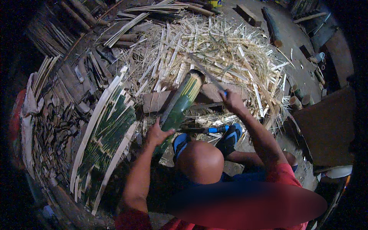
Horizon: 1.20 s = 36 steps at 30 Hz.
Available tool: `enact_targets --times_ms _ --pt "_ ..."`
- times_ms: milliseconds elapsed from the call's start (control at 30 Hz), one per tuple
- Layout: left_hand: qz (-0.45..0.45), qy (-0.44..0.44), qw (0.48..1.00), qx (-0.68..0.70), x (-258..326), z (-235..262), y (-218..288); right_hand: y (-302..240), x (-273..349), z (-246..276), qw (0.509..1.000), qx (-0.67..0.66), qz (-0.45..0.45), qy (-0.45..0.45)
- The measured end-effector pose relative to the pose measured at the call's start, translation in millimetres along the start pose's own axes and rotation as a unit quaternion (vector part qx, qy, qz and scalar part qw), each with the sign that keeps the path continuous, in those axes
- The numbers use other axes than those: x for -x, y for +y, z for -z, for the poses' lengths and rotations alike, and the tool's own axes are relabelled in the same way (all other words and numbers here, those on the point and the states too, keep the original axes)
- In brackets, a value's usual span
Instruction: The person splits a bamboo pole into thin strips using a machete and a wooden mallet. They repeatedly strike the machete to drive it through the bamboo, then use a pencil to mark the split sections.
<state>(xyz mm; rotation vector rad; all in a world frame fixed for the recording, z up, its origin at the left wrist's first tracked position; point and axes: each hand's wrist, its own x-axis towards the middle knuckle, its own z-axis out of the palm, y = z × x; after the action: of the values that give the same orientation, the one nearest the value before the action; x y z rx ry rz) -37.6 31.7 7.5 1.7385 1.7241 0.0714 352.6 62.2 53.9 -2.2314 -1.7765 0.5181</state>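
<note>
Left hand (155, 134), thumb (169, 132) spread, right hand (233, 102), fingers (226, 96) curled, arms (138, 174) outstretched

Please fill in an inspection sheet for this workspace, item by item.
Surface: grey floor, partly covered by pale shavings.
Job's things: green bamboo across a wooden block; long blade by the bamboo's far end, contact unclear.
Clutter: split strips at left; blue-handled tool by the feet.
Hands: left hand grips the bamboo; right hand holds the blade.
Cables: nothing seen.
Surroundings: brown panel at right; log at upper right.
</note>
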Motion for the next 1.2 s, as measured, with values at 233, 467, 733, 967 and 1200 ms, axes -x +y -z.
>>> enact_targets --times_ms 233,467,733,967,1200 --pt "-0.034 -0.013 0.999 0.035 -5.9 -0.2 -8.4 8.5 4.8 -32.0 0.996 0.081 0.041 -0.005" --pt "-0.007 -0.019 1.0 0.016 -12.3 -4.8 -16.2 9.9 9.5 -36.5 0.991 0.056 0.073 -0.093" --pt "-0.028 -0.013 0.999 0.023 -15.0 -10.0 -24.2 32.9 -24.7 -42.1 0.997 -0.073 -0.028 0.031" --pt "-0.017 -0.11 0.987 0.113 -10.2 -11.6 -32.3 22.3 25.9 -15.9 0.997 0.039 0.057 -0.023" --pt "-0.025 -0.073 0.995 0.06 2.3 -17.9 -16.5 18.2 28.0 -3.7 0.942 0.188 0.167 -0.223"
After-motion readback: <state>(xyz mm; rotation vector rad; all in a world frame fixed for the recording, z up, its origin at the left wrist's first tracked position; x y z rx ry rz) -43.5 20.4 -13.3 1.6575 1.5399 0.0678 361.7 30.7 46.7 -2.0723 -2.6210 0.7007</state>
